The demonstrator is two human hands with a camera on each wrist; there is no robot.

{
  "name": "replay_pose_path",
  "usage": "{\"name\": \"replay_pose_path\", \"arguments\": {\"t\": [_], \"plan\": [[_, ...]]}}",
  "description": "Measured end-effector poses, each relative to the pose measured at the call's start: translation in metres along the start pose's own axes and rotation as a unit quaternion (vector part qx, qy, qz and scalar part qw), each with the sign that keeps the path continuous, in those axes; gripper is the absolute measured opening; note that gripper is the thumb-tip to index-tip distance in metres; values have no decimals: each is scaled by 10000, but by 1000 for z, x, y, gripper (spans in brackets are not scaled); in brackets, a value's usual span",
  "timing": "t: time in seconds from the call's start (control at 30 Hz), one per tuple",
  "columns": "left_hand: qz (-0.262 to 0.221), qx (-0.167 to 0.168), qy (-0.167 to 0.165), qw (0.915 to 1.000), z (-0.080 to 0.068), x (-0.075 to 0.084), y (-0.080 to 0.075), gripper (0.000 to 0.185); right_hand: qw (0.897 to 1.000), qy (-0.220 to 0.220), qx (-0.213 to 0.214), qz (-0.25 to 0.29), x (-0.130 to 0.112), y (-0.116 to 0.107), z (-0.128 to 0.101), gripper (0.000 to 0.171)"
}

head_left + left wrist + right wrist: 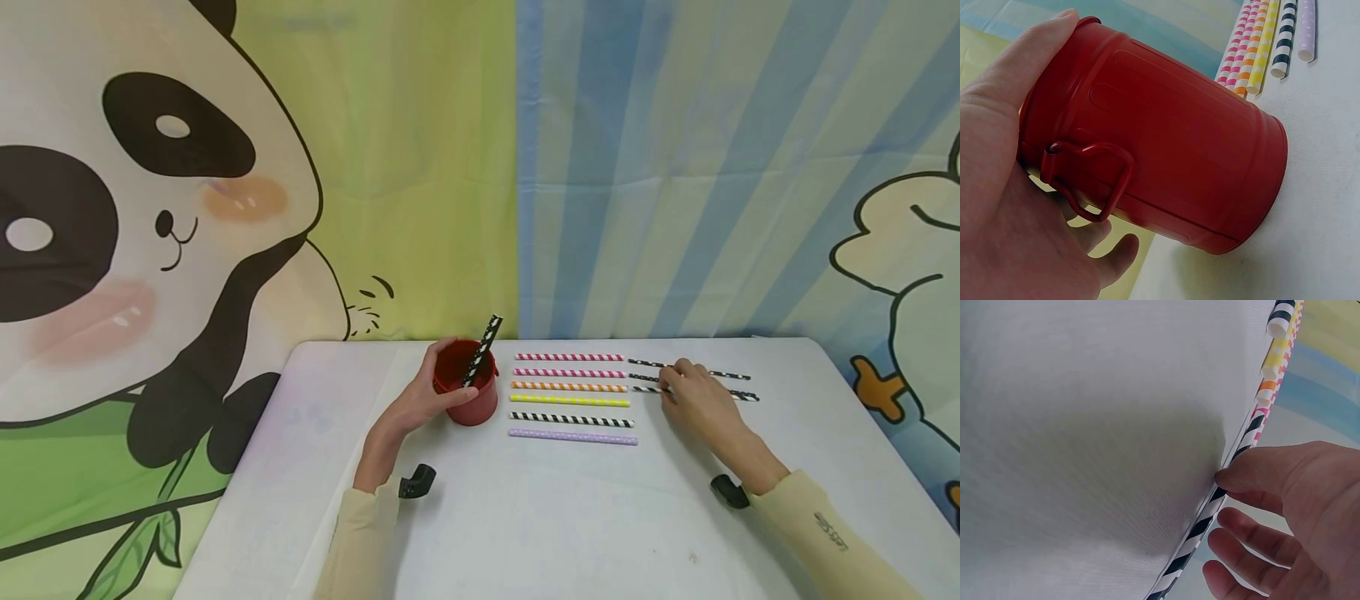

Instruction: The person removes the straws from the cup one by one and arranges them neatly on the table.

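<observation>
A small red metal bucket (478, 411) stands at the table's middle, and my left hand (415, 402) holds it around the rim, thumb toward me. In the left wrist view its wire handle (1125, 181) hangs beside my palm. One black straw with white marks (487, 340) leans inside, its top above the rim. To the right, my right hand (701, 408) pinches a black-and-white striped paper straw (1192, 540) between thumb and index finger, low at the table. Two black-and-white patterned straws lie just behind it, partly hidden by this hand; one is the rear straw (731, 376).
Between bucket and right hand several straws lie in parallel: pink-striped (570, 357), orange-striped (570, 387), yellow (570, 401), black-striped (572, 419) and lilac (573, 437). The white table (547, 525) ends at a printed curtain (420, 167). Black wrist mounts (417, 482) hang under both forearms.
</observation>
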State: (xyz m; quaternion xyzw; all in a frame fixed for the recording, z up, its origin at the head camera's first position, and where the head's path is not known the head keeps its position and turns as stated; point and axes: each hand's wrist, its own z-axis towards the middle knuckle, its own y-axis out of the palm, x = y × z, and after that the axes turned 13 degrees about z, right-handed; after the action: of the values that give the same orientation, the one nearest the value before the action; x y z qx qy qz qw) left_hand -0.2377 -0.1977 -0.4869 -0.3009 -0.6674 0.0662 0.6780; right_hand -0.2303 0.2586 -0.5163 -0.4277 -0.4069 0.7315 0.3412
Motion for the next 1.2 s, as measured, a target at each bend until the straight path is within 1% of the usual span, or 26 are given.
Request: {"name": "replay_pose_path", "arguments": {"t": [0.17,0.3,0.53,0.77,0.87,1.03,1.2], "plan": [[23,24,30,10000,-1,0,0,90,9998,117,-169,0,0,0,0,8],[13,-6,6,10000,-1,1,0,88,9996,177,-218,29,0,0,0,9],[-7,-74,-14,10000,1,0,-1,87,9998,166,-118,21,-1,1,0,9],[-38,-166,-99,9998,3,-3,-1,93,9999,118,-110,50,-1,-1,-1,10],[-3,-158,-118,9998,2,-2,-1,94,9999,52,-67,60,-1,-2,0,11],[6,-85,-60,9999,0,-1,-1,89,10000,-8,1,71,-5,-3,2,13],[-16,-32,-7,10000,-1,1,0,87,9997,-174,176,-42,-12,-4,5,13]]}}
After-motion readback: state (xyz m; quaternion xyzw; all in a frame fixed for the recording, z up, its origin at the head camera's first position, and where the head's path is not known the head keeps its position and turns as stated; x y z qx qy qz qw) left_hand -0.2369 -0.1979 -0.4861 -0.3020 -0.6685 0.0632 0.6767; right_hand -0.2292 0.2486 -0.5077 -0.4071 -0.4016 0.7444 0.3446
